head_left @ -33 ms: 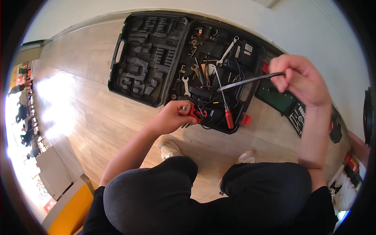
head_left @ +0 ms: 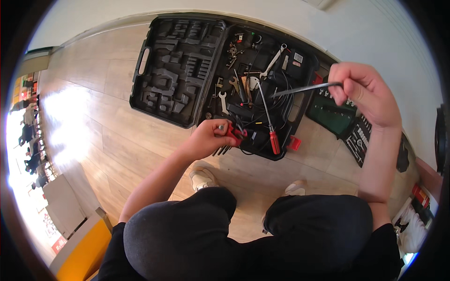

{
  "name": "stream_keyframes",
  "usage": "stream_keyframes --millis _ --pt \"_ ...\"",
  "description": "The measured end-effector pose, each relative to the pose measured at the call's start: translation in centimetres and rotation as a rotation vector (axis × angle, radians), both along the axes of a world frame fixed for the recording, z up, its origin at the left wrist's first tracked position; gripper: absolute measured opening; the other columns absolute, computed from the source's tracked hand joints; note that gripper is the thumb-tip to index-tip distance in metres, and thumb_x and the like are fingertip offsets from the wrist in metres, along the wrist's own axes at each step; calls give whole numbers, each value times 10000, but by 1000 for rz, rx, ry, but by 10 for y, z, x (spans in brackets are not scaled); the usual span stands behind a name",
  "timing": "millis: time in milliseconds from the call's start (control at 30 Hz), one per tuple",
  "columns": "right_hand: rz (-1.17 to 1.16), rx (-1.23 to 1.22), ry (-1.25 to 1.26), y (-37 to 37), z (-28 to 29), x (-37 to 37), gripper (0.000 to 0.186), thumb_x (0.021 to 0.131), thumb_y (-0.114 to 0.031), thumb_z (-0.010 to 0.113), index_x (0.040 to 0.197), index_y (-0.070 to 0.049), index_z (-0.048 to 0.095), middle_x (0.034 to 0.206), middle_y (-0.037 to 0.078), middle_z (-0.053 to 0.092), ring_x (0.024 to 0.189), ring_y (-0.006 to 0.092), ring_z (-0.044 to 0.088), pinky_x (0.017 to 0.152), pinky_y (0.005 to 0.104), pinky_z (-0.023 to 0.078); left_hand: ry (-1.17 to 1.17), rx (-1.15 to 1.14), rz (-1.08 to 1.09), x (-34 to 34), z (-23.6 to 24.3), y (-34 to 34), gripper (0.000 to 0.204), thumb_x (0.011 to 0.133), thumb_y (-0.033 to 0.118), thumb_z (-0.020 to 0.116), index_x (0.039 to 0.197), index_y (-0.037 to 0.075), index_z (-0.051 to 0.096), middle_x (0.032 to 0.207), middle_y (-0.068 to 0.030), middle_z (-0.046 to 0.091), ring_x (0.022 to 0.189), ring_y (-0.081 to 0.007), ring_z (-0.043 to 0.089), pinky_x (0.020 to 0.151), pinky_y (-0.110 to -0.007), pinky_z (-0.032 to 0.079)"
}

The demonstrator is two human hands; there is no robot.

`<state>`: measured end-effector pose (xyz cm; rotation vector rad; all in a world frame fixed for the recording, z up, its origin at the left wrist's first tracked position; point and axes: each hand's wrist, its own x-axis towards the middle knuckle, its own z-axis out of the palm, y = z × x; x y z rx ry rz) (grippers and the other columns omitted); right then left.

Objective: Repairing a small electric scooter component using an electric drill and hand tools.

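So your left hand [head_left: 206,138] has its fingers clamped around a red holder [head_left: 238,133] just above the near edge of the tool case [head_left: 201,105], with dark prongs [head_left: 222,150] poking out underneath. Can't tell exactly what kind of holder it is, since your fingers hide a lot.

Your right hand [head_left: 363,91] has thumb and fingers pinched on the dark end of a slim metal tool [head_left: 300,89]. My guess is you've got it by the end so the long pale part sits clear of your knuckles, pointing left over the case.

Stuff in the way: the red-handled screwdriver [head_left: 274,142] lies on a slant between your hands, handle at the near rim, probably there because it's longer than the gaps in that pile. Loose cables [head_left: 286,100] loop beneath the slim tool and look snaggy. The big wrench [head_left: 273,61] is farther back, and the green case [head_left: 328,112] sits on the floor [head_left: 253,178], below your right wrist.
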<state>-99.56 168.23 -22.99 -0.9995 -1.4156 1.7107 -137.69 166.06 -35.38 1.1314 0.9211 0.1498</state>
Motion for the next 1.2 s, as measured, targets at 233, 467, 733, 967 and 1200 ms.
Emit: stream_keyframes --millis 233,467,733,967,1200 --pt "-265 92 -183 3 -38 -54 207 987 -159 513 912 -6 631 1005 42 634 971 119 523 881 263 413 162 30 165 13 -69 -1 176 840 36 788 940 -4 649 797 7 658 775 -78 591 759 -283 500" --pt "-261 -161 68 -8 -60 -57 331 1054 -210 469 746 -98 421 647 -20 483 693 139 588 761 322 529 326 242 133 27 -102 -8 256 840 131 792 896 -18 591 784 -76 682 732 -166 642 704 -320 499" --pt "-159 -245 -342 -14 -60 -61 410 1079 -485 480 938 -101 463 812 -16 498 692 91 436 657 250 396 354 565 -45 19 -78 -18 306 1031 298 560 1062 -6 535 1052 -213 617 1057 -375 550 927 -448 458" --pt "-123 -75 -319 -25 -53 -104 121 1018 -56 579 1128 -39 627 848 25 634 791 84 596 730 255 486 449 703 104 12 -53 -24 169 1042 171 525 1100 19 570 1303 -242 486 1221 -408 458 1018 -475 418" --pt "-148 97 -251 -46 -42 -130 124 937 -18 692 1060 -10 675 892 91 729 733 168 684 683 283 542 -102 61 275 19 67 -3 189 1029 20 532 1135 4 688 845 -23 687 787 -76 590 732 -248 475"
